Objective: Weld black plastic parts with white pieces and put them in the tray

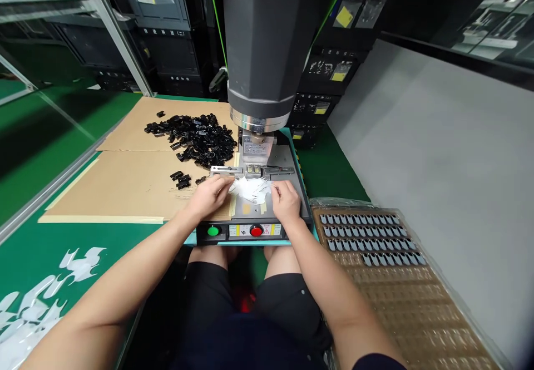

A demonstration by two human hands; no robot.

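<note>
Both my hands rest on the base plate (287, 164) of a press machine (267, 47), under its grey head. My left hand (211, 195) is curled, its fingertips pinched at the left edge of a small heap of white plastic pieces (251, 189). My right hand (285, 198) is curled at the heap's right edge, fingers touching the pieces. What each pinch holds is too small to make out. A metal fixture (250, 169) sits just behind the heap.
A pile of small black parts (196, 136) lies on brown cardboard (125, 186) to the left. A tray with rows of grey parts (371, 236) stands at the right. Green (213, 231) and red (256, 231) buttons face me. White scraps (37, 297) lie at lower left.
</note>
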